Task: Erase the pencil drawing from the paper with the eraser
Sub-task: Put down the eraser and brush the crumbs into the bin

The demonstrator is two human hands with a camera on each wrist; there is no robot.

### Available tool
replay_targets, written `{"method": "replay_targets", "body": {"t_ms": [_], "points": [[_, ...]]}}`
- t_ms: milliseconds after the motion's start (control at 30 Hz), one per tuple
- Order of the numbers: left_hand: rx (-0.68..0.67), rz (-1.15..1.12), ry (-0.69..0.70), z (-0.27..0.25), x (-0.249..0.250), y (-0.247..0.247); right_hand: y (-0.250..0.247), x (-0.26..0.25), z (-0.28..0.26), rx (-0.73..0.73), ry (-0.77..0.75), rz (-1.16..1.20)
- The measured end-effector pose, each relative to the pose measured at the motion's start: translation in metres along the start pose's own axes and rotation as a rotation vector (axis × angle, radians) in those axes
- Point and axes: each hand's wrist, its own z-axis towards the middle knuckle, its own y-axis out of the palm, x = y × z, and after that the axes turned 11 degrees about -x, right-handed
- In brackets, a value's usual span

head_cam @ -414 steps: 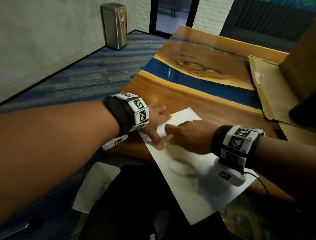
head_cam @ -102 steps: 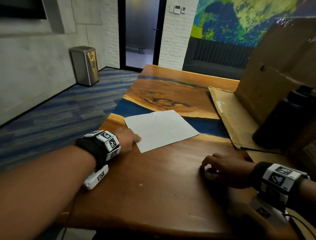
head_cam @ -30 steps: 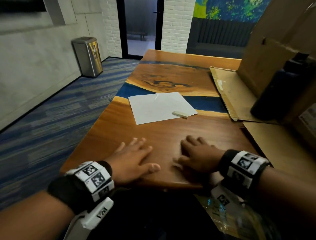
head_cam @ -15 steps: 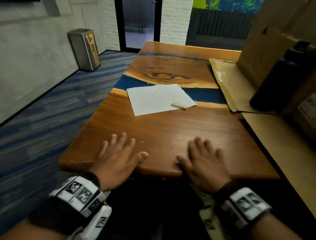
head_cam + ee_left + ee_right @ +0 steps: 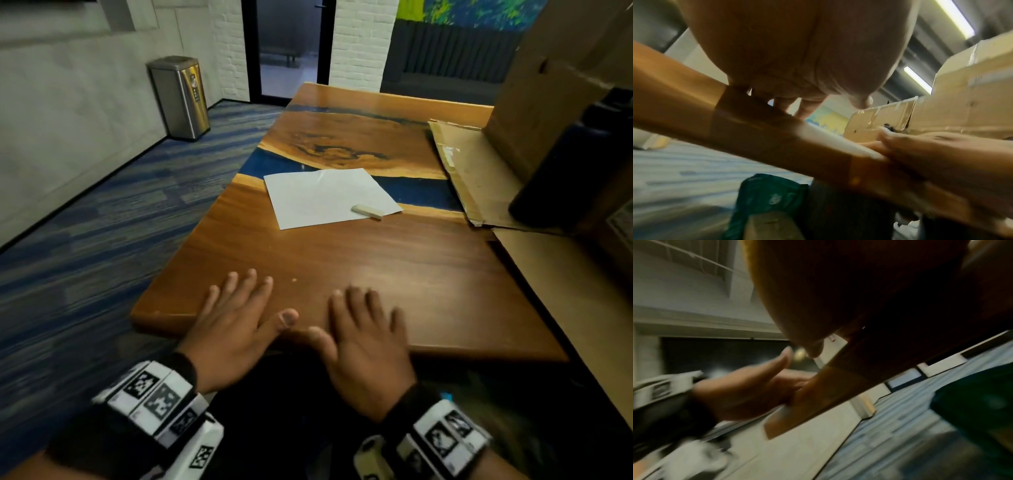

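We saw the white sheet of paper [image 5: 325, 197] lying flat in the middle of the brown wooden worktop [image 5: 376, 267], partly over its blue stripe. The small pale block eraser [image 5: 367, 211] lay on the paper's near right corner. Both were well apart from our hands, farther back on the worktop. We could not see any pencil marks on the paper from here.

Our left hand [image 5: 236, 318] lay flat at the near edge of the worktop, palm down, with its fingers spread and straight. Our right hand [image 5: 364, 339] lay flat just beside it, fingers straight too, and held nothing. The two thumbs pointed at each other and were near but not touching. Brown cardboard [image 5: 479, 178] lay on the right side of the worktop, beside the paper.
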Motion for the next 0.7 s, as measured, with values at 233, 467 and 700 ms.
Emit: {"method": "replay_targets", "body": {"t_ms": [233, 467, 700], "points": [[0.054, -0.17, 0.012, 0.02, -0.008, -0.062, -0.093, 0.034, 0.002, 0.033, -0.075, 0.549], [-0.134, 0.136, -0.227, 0.042, -0.026, -0.1, -0.105, 0.088, 0.008, -0.392, 0.228, -0.093], [-0.371, 0.141, 0.094, 0.063, 0.029, -0.091, -0.093, 0.013, 0.012, -0.337, -0.302, 0.239]]}}
